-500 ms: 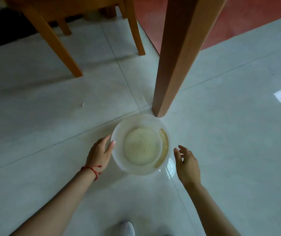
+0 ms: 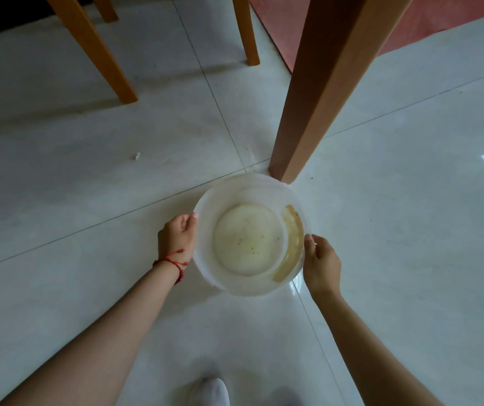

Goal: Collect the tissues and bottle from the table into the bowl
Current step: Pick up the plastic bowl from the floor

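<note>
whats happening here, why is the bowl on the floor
A person is bending over a white plastic bowl that sits on the tiled floor beside a wooden table leg. The left hand is on the bowl's left rim and the right hand on its right rim, as if to lift it. The bowl holds no tissues or bottle, only a brownish stain on its inside wall. Neither item is in view.

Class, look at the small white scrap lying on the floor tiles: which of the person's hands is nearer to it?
Left. The left hand grips the bowl's left rim, on the same side as the scrap, which lies beyond it. The right hand is at the opposite rim, farther away.
</note>
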